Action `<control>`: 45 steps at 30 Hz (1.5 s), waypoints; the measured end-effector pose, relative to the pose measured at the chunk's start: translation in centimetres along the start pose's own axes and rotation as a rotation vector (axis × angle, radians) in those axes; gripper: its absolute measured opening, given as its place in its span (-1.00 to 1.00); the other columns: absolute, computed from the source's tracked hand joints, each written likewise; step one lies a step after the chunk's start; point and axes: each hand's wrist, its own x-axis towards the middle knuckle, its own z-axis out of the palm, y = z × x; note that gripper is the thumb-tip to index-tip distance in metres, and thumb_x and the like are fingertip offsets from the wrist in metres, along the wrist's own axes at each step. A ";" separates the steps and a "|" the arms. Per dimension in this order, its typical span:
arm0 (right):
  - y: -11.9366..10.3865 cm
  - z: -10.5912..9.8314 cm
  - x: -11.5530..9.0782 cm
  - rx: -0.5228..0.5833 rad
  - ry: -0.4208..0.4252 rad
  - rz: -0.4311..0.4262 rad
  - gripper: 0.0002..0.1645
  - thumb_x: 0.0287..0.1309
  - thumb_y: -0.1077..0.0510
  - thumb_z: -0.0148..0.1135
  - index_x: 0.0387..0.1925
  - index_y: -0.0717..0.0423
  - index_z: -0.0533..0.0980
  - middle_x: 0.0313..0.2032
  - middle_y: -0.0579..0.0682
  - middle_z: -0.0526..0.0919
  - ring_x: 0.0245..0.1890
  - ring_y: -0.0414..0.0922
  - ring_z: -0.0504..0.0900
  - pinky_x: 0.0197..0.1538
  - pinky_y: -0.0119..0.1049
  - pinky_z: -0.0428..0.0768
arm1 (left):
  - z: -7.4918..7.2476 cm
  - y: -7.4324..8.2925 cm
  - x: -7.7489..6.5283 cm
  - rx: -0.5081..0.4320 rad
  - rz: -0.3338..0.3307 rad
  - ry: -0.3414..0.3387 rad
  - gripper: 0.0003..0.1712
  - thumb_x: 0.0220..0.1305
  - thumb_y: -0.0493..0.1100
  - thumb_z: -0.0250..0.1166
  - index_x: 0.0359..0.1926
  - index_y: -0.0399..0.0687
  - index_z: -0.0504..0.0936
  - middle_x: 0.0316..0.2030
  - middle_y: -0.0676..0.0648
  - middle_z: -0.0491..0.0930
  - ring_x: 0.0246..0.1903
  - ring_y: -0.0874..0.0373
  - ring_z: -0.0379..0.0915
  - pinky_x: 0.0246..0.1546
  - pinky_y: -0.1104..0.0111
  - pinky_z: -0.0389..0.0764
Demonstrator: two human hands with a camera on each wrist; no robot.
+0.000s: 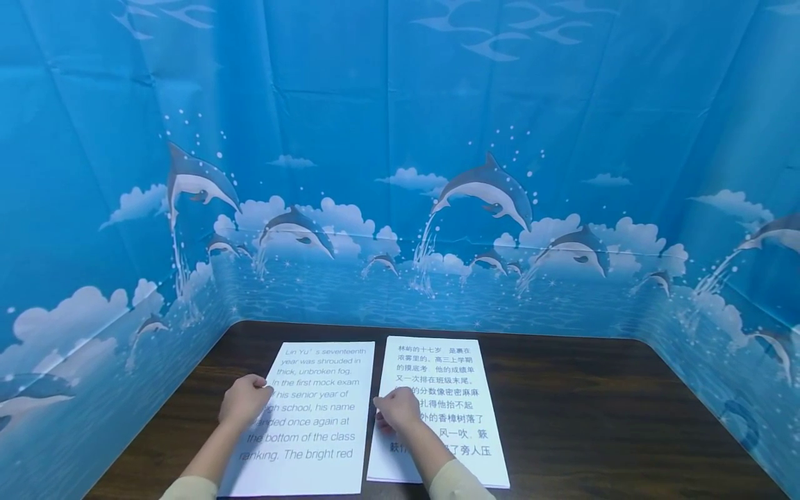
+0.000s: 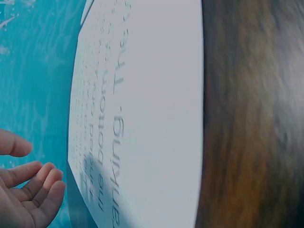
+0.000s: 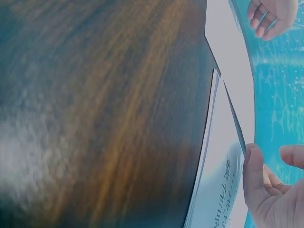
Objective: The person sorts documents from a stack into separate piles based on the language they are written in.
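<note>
Two white printed papers lie side by side on the table: a page of English text (image 1: 312,417) on the left and a stack of sheets with Chinese text (image 1: 450,410) on the right. My left hand (image 1: 246,401) is at the English page's left edge; in the left wrist view its fingers (image 2: 50,183) are loosely bent, with the thumb apart and nothing between. Over the Chinese sheets' left side is my right hand (image 1: 400,410), fingertips pointing at the narrow gap between the papers. Its fingers (image 3: 255,164) bend loosely, the thumb apart. Some characters are hidden beneath it.
The dark wood-grain table (image 1: 594,417) extends to both sides of the papers. A blue curtain (image 1: 350,125) printed with dolphins, clouds and water rises around the table's back and sides.
</note>
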 end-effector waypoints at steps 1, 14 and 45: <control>0.0 -0.1 0.0 -0.001 0.003 0.003 -0.83 -0.04 0.19 0.14 -0.54 0.26 0.43 -0.67 0.05 0.48 -0.68 -0.14 0.50 -0.62 -0.37 0.50 | 0.2 0.2 0.0 -0.009 0.002 -0.003 -0.59 0.14 -0.06 0.02 -0.12 -0.31 0.41 -0.28 -0.27 0.46 -0.37 -0.09 0.38 -0.45 0.11 0.33; 0.2 -1.1 0.3 0.007 0.021 0.010 -0.79 -0.01 0.17 0.11 -0.50 0.29 0.45 -0.66 0.03 0.49 -0.69 -0.15 0.50 -0.64 -0.40 0.49 | 1.6 1.2 0.1 -0.053 0.006 -0.034 -0.58 0.14 -0.06 0.03 -0.10 -0.32 0.39 -0.24 -0.27 0.44 -0.31 -0.10 0.37 -0.41 0.11 0.38; 1.4 -5.9 2.0 0.019 0.077 0.059 -0.72 0.00 0.13 0.11 -0.39 0.33 0.46 -0.56 0.11 0.51 -0.60 -0.10 0.53 -0.54 -0.37 0.51 | 3.7 4.1 0.4 -0.134 0.045 -0.062 -0.65 0.07 -0.09 0.11 -0.18 -0.26 0.45 -0.40 -0.13 0.46 -0.55 0.10 0.38 -0.64 0.34 0.41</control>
